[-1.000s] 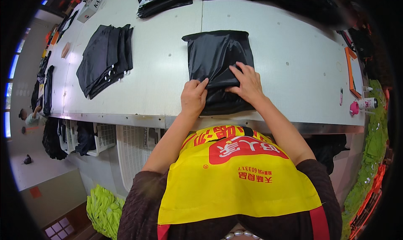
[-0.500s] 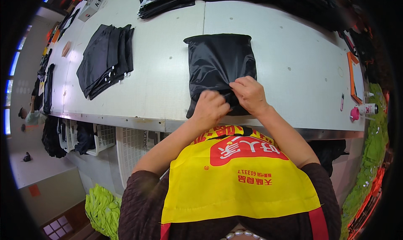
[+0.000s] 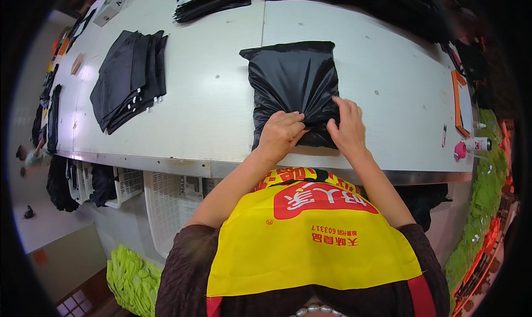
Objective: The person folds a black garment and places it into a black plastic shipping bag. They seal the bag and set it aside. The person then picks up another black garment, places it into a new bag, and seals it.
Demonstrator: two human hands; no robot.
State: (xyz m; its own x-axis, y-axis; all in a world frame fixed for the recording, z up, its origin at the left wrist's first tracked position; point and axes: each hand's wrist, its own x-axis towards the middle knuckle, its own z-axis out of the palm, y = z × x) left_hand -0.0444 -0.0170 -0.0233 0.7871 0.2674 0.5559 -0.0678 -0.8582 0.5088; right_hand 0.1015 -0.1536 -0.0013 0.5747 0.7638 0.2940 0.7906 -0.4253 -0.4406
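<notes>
Now | left hand (image 3: 281,133) pinches black bag (image 3: 292,75) near its fold | right hand (image 3: 350,131) shifted to right edge, fingers parted

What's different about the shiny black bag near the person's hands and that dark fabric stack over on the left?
The black bag is glossy, while the fabric stack looks matte. The left hand pinches the bag; no hand touches the stack. The stack shows small white tabs; the bag shows none. Both lie on the white table.

Left hand (image 3: 281,134) seemingly tight, right hand (image 3: 349,131) loose
</notes>
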